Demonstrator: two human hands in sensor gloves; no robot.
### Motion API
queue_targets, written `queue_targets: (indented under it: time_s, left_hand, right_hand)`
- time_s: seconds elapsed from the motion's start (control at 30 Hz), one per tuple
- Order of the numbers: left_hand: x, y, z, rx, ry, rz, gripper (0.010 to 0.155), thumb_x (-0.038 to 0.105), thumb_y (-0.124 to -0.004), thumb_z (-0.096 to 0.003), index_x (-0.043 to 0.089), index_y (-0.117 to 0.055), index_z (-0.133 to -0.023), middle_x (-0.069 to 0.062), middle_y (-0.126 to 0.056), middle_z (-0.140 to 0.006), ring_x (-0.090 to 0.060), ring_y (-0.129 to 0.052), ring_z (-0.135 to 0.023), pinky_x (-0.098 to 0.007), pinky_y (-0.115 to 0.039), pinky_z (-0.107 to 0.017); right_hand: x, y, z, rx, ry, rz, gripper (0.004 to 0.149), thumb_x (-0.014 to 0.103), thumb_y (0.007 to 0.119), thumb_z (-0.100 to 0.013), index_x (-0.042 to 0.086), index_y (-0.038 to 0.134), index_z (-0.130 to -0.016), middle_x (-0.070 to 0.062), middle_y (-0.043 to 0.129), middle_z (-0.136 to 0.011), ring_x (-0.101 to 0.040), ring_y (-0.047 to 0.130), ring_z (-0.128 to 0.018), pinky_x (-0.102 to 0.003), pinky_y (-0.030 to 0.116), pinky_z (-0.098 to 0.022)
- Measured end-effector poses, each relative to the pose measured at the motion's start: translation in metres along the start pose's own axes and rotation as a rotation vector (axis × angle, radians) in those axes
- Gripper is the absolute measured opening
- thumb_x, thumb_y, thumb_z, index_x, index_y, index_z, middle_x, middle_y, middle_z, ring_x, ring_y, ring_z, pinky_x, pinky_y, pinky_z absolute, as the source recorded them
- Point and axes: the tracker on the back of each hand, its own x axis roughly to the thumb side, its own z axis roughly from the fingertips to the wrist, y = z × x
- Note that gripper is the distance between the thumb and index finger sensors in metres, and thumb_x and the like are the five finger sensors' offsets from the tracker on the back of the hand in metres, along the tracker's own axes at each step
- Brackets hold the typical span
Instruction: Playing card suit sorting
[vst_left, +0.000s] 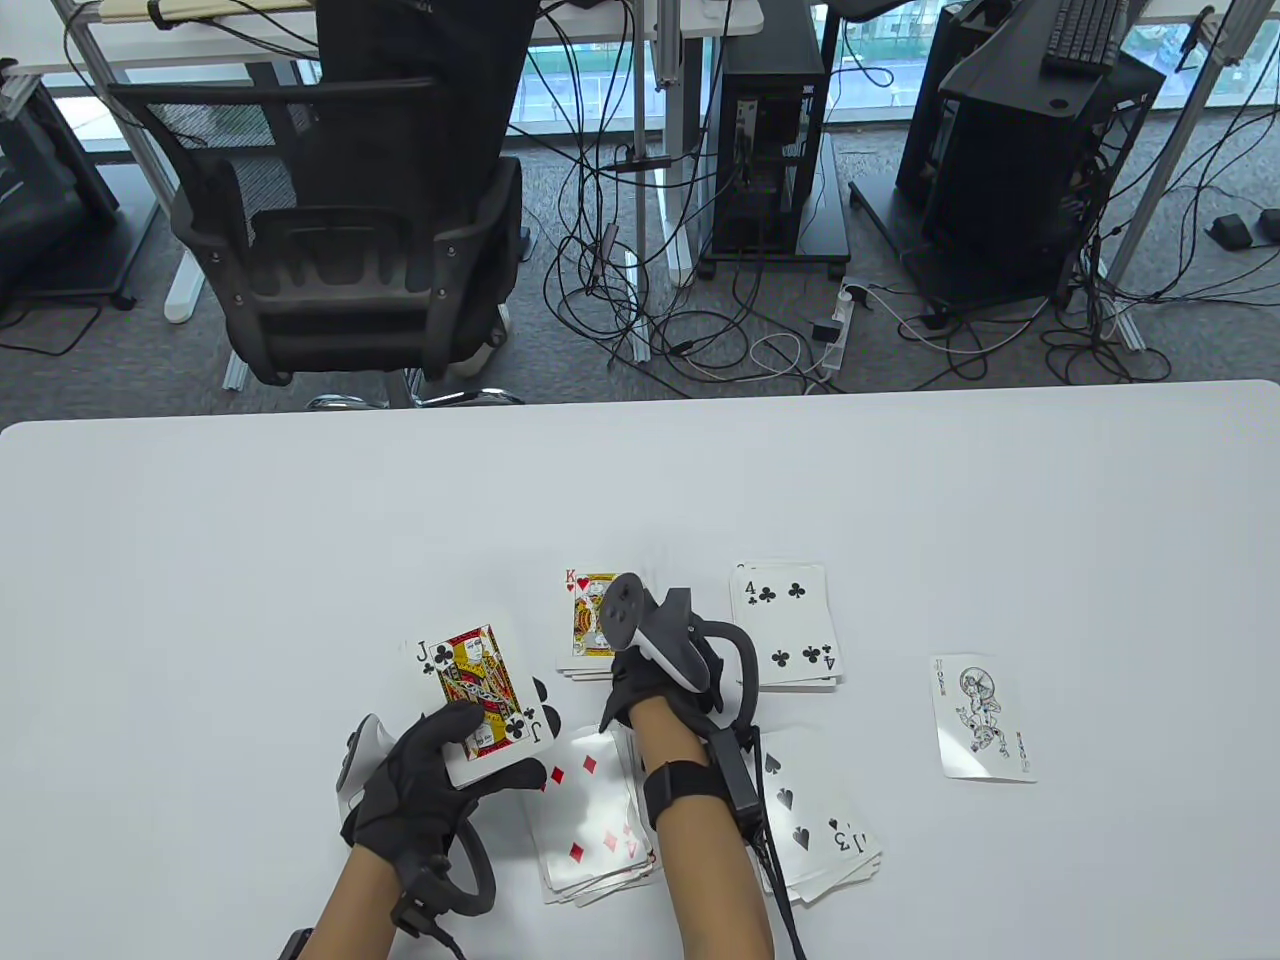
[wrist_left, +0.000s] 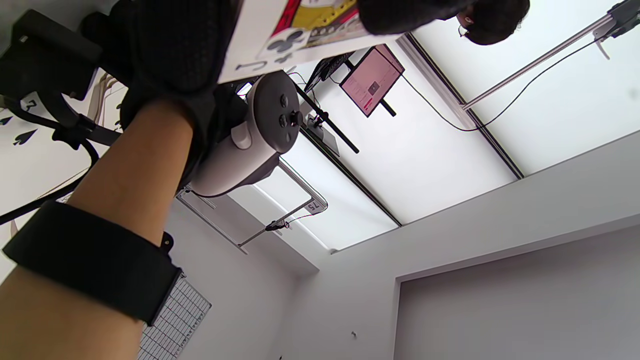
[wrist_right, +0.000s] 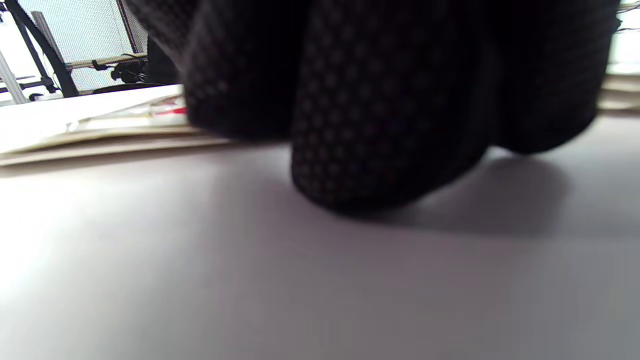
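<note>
We see glossy rectangular cards on the smooth white table (vst_left: 200, 560) — the knit-gloved left hand (vst_left: 425, 780) grips the jack of clubs (vst_left: 480, 695), the right hand (vst_left: 655, 685) lies palm-down, its grip hidden.

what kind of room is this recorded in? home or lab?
Most likely an office or lab workspace, not a home. Behind the white table stand a mesh office chair and open computer towers, with tangled cables across grey carpet. The left wrist view shows a mounted monitor.
</note>
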Motion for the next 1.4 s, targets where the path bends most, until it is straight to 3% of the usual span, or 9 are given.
queue_targets:
  time_s: [0.23, 0.4, 0.5, 0.67, 0.77, 0.93, 1.27, 1.4]
  left_hand:
    - [-0.001, 0.000, 0.000, 0.006, 0.008, -0.003, 0.051, 0.042, -0.058, -0.0647, 0.026, -0.039, -0.109, -0.005, -0.053, -0.113, -0.033, -0.071, -0.100, -0.044, -0.080, -0.060]
    - [-0.002, 0.000, 0.000, 0.007, 0.014, -0.005, 0.050, 0.043, -0.058, -0.0647, 0.026, -0.039, -0.109, -0.005, -0.053, -0.113, -0.033, -0.071, -0.100, -0.044, -0.080, -0.060]
    - [-0.003, 0.000, 0.000, 0.004, 0.022, -0.012, 0.051, 0.043, -0.058, -0.0647, 0.026, -0.039, -0.109, -0.005, -0.053, -0.113, -0.034, -0.071, -0.100, -0.044, -0.080, -0.060]
    - [-0.005, -0.001, 0.000, -0.010, 0.036, -0.019, 0.051, 0.043, -0.058, -0.0647, 0.025, -0.039, -0.109, -0.005, -0.053, -0.113, -0.034, -0.071, -0.100, -0.045, -0.080, -0.060]
    - [-0.008, -0.004, -0.001, -0.020, 0.035, -0.007, 0.051, 0.043, -0.058, -0.0648, 0.025, -0.040, -0.109, -0.006, -0.053, -0.113, -0.034, -0.071, -0.100, -0.045, -0.080, -0.060]
    - [-0.009, -0.007, -0.002, -0.043, 0.045, -0.036, 0.050, 0.043, -0.058, -0.0647, 0.026, -0.040, -0.109, -0.005, -0.053, -0.113, -0.034, -0.071, -0.100, -0.045, -0.079, -0.060]
    - [-0.013, -0.014, -0.005, -0.079, 0.072, -0.046, 0.050, 0.039, -0.059, -0.0639, 0.026, -0.041, -0.108, -0.005, -0.054, -0.112, -0.034, -0.071, -0.100, -0.046, -0.079, -0.060]
    - [-0.015, -0.015, -0.005, -0.080, 0.084, -0.051, 0.050, 0.039, -0.059, -0.0637, 0.025, -0.041, -0.108, -0.005, -0.054, -0.112, -0.034, -0.072, -0.100, -0.046, -0.080, -0.060]
  right_hand:
    - [-0.005, -0.027, 0.021, -0.108, -0.177, -0.240, 0.056, 0.032, 0.065, -0.056, -0.020, 0.071, -0.077, -0.008, 0.094, -0.034, -0.028, 0.098, -0.019, -0.049, 0.085, -0.028]
    - [0.000, -0.044, 0.051, -0.190, -0.419, -0.500, 0.058, 0.032, 0.064, -0.057, -0.021, 0.070, -0.078, -0.013, 0.094, -0.041, -0.034, 0.098, -0.026, -0.054, 0.083, -0.032]
    - [0.010, -0.046, 0.076, -0.174, -0.537, -0.584, 0.064, 0.036, 0.064, -0.058, -0.022, 0.064, -0.084, -0.019, 0.092, -0.050, -0.041, 0.095, -0.035, -0.060, 0.079, -0.037]
    - [0.030, -0.034, 0.103, -0.058, -0.666, -0.516, 0.083, 0.049, 0.064, -0.057, -0.022, 0.046, -0.096, -0.030, 0.082, -0.067, -0.052, 0.087, -0.051, -0.068, 0.071, -0.043]
    - [0.034, -0.028, 0.106, -0.008, -0.682, -0.491, 0.091, 0.053, 0.066, -0.055, -0.023, 0.039, -0.097, -0.032, 0.079, -0.071, -0.054, 0.084, -0.055, -0.069, 0.069, -0.045]
    - [0.025, -0.027, 0.104, -0.026, -0.653, -0.573, 0.089, 0.050, 0.071, -0.053, -0.024, 0.043, -0.094, -0.028, 0.081, -0.068, -0.050, 0.086, -0.053, -0.067, 0.072, -0.044]
    - [-0.006, -0.031, 0.104, -0.154, -0.585, -0.748, 0.065, 0.037, 0.077, -0.051, -0.019, 0.065, -0.082, -0.015, 0.091, -0.051, -0.038, 0.095, -0.037, -0.057, 0.081, -0.036]
    - [-0.014, -0.035, 0.100, -0.136, -0.562, -0.761, 0.056, 0.032, 0.076, -0.051, -0.017, 0.071, -0.078, -0.011, 0.093, -0.043, -0.032, 0.097, -0.030, -0.054, 0.083, -0.033]
